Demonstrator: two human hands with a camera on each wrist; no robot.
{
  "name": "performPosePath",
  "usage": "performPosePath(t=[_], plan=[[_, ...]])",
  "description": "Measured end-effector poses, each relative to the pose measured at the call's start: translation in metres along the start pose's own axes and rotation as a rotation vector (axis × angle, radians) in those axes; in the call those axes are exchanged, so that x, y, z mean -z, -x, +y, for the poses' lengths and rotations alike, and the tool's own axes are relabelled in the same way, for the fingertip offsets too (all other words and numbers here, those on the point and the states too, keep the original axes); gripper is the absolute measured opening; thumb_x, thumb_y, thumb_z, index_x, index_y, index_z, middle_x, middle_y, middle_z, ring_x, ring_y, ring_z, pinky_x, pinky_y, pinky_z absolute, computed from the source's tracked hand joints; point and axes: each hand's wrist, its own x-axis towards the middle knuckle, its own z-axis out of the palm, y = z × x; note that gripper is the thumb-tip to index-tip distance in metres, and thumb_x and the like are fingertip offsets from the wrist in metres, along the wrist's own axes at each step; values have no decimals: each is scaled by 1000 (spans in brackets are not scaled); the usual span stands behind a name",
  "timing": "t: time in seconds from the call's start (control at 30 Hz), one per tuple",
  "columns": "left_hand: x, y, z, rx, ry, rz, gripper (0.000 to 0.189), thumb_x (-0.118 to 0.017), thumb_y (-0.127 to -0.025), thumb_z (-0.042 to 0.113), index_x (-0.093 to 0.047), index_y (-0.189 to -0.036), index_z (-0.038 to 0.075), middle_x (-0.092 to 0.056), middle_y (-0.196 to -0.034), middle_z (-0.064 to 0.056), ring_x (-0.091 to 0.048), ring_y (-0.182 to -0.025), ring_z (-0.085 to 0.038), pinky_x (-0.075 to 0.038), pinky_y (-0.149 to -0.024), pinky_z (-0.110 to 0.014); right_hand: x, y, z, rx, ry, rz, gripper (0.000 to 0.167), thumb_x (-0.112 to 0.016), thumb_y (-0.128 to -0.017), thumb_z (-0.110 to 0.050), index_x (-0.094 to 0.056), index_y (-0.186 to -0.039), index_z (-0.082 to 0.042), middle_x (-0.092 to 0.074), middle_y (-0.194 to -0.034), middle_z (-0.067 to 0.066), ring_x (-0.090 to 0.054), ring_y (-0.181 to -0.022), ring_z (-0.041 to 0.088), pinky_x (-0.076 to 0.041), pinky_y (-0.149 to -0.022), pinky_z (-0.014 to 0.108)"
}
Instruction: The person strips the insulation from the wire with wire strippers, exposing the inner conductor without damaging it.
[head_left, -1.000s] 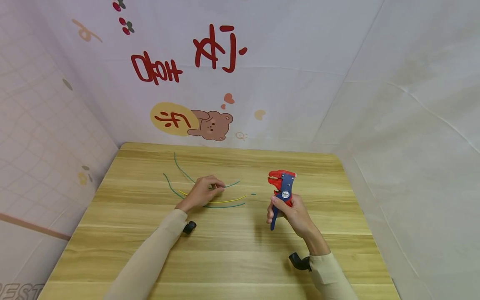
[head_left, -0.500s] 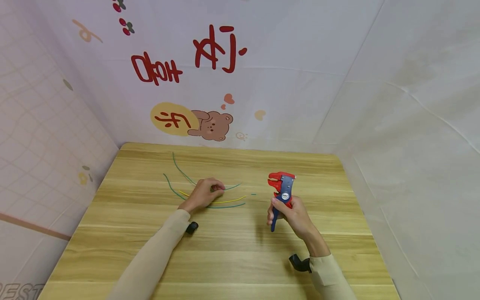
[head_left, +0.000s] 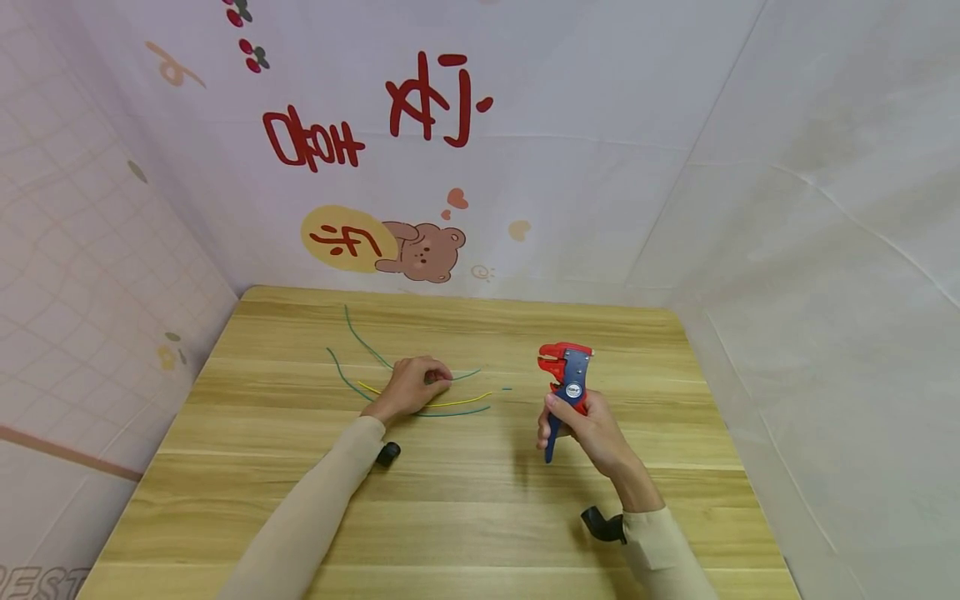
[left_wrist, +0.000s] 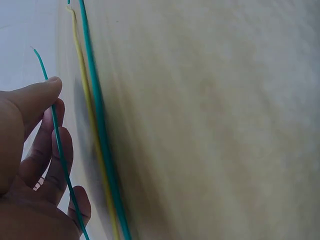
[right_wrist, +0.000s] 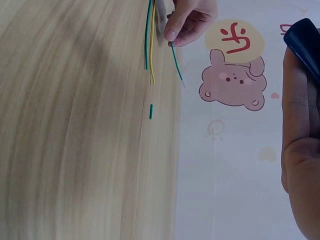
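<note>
My left hand (head_left: 411,386) pinches a thin green wire (left_wrist: 59,137) between thumb and forefinger, a short length past the fingertips. A bare strand shows at that wire's tip in both wrist views. Below the hand, a yellow wire (left_wrist: 81,62) and a second green wire (left_wrist: 96,92) lie side by side on the table. My right hand (head_left: 596,429) grips a red and blue wire stripper (head_left: 576,367) by its handles, head up, over the table's right half. The stripper's jaws hold no wire. In the right wrist view only a dark blue handle end (right_wrist: 305,42) shows.
A short cut piece of green insulation (head_left: 507,389) lies on the wooden table (head_left: 465,517) between the hands. A white printed cloth (head_left: 570,167) rises behind the table's back edge, with more cloth at both sides.
My left hand has shifted slightly right, and the held wire's tip sits a little lower in the head view. My right hand and the wire stripper have barely moved.
</note>
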Motion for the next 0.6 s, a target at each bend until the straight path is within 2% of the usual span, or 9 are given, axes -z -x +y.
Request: performPosePath(t=[0.17,0.27,0.4,0.47,0.5,0.6], plan=[[-11,-2,-27,-65,36,32,6,-83,-105,26,-87,-102,21,-80,-96,7,-70,-87,-11,-45,-109,-54,0,0,-2,-6,4,-1,32,-50,-123,-20,-62,-107,5,-76,-83,1,-80,-74,17,-72,-77,43],[-12,-3,-31,-67,42,30,4,-84,-104,27,-87,-102,24,-80,-96,9,-70,-88,-9,-44,-111,-56,0,-1,-4,-10,8,-1,33,-50,-123,-19,-60,-108,9,-75,-83,2,-80,-74,17,-72,-77,43],[-3,-1,-11,10,0,-2,4,-84,-103,20,-87,-105,18,-81,-99,3,-71,-94,-16,-42,-116,-63,-2,-1,-6,-22,11,8,36,-52,-122,-20,-59,-110,13,-76,-83,2,-80,-74,18,-72,-77,43],[-4,0,-7,31,-1,9,4,-83,-104,18,-87,-106,18,-81,-98,3,-70,-93,-15,-40,-114,-63,-2,-1,-7,-20,11,9,35,-51,-122,-20,-59,-110,12,-76,-83,2,-80,-74,18,-72,-77,44],[-2,1,-1,52,-18,-5,6,-82,-104,15,-87,-107,14,-81,-100,-1,-71,-95,-19,-40,-115,-64,-3,-1,-7,-20,9,11,35,-52,-122,-21,-60,-109,10,-76,-83,2,-81,-74,18,-72,-77,44],[-3,1,1,59,-20,1,7,-81,-104,13,-87,-108,13,-82,-102,-2,-72,-96,-20,-40,-113,-64,-3,-1,-6,-11,2,9,33,-52,-122,-21,-61,-107,6,-76,-84,2,-81,-74,19,-72,-76,44]])
